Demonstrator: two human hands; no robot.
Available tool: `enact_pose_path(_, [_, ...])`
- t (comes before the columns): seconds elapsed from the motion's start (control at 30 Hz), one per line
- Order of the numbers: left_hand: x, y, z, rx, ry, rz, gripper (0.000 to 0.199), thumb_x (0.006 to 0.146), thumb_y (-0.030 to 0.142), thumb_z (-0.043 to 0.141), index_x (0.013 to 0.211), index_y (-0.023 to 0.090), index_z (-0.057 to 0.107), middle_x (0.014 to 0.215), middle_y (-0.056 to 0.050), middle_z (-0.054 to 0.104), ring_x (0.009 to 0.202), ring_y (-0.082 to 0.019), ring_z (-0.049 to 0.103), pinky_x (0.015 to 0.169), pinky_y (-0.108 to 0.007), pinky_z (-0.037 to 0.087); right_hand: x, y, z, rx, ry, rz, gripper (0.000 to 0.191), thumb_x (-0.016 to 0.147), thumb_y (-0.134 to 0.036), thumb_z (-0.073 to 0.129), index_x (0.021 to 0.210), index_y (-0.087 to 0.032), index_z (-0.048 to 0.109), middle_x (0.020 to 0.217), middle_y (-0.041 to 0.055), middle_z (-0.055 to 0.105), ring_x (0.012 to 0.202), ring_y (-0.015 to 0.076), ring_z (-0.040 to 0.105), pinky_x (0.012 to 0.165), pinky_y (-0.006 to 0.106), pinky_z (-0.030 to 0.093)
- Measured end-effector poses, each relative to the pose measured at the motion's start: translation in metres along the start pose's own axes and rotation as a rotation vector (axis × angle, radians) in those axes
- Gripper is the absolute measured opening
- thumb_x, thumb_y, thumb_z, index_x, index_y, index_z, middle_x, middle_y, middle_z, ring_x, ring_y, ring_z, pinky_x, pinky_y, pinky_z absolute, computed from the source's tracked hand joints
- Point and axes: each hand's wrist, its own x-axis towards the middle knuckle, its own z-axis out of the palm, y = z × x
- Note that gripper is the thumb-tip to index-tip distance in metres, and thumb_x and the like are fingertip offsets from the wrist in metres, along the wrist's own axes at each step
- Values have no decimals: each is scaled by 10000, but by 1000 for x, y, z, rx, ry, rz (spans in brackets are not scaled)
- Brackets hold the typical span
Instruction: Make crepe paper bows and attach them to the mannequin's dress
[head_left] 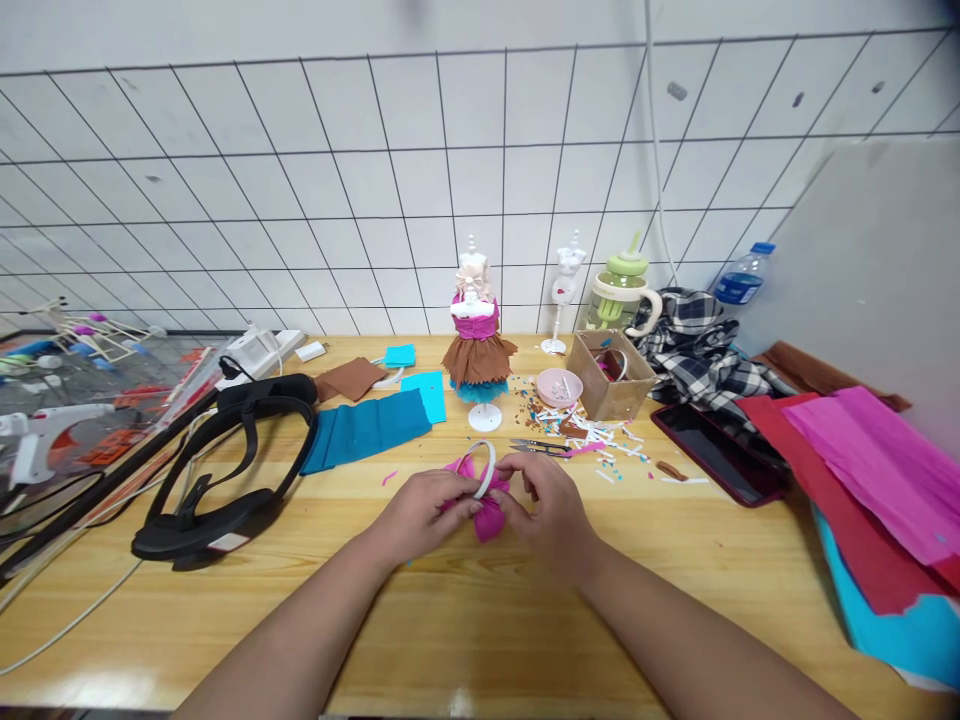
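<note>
Above the front middle of the table, my left hand [421, 512] pinches a gathered piece of magenta crepe paper [491, 522] between thumb and fingers. A narrow white ring [489, 468], like a thin roll of tape, stands up from the same spot by the left fingertips. From the other side my right hand [553, 512] has thumb and forefinger closed at the paper's right edge. Just beyond my hands lie dark thread snips [541, 447]. Behind them stands a small dress form [480, 350] wearing a magenta, brown and blue paper dress.
Paper scraps [592, 435] surround a pink dish [559, 387] and a cardboard box [611, 378]. A second dress form [559, 310] stands behind. Left are blue paper [367, 430], a black headset strap [225, 530] and a glue gun [45, 430]; right, a phone [720, 455] and coloured sheets [862, 480].
</note>
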Motion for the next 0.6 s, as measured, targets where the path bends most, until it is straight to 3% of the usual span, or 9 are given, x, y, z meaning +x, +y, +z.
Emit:
enact_pose_path(0.2, [2, 13, 4, -81, -7, 2, 502, 918, 235, 495, 1406, 226, 378, 1186, -88, 660, 1041, -197, 634, 861, -288, 482, -1, -7, 0, -6, 0, 22, 270, 808, -288, 679, 1052, -216, 589, 910, 26, 645, 815, 195, 556, 734, 315, 442])
enact_pose_path(0.43, [2, 7, 7, 66, -40, 14, 420, 943, 251, 462, 1360, 288, 437, 1148, -50, 686, 998, -191, 655, 839, -286, 481, 1, 0, 1, -53, 10, -42, 251, 834, -288, 662, 1062, -219, 585, 916, 28, 644, 869, 202, 574, 790, 330, 440])
enact_pose_path(0.6, [3, 4, 6, 121, -94, 15, 400, 951, 272, 443, 1351, 276, 451, 1102, -58, 703, 963, -196, 666, 804, -288, 483, 1, 1, 2, -36, -21, 2, 215, 815, -253, 684, 1000, -208, 584, 889, 20, 648, 845, 193, 586, 763, 313, 438])
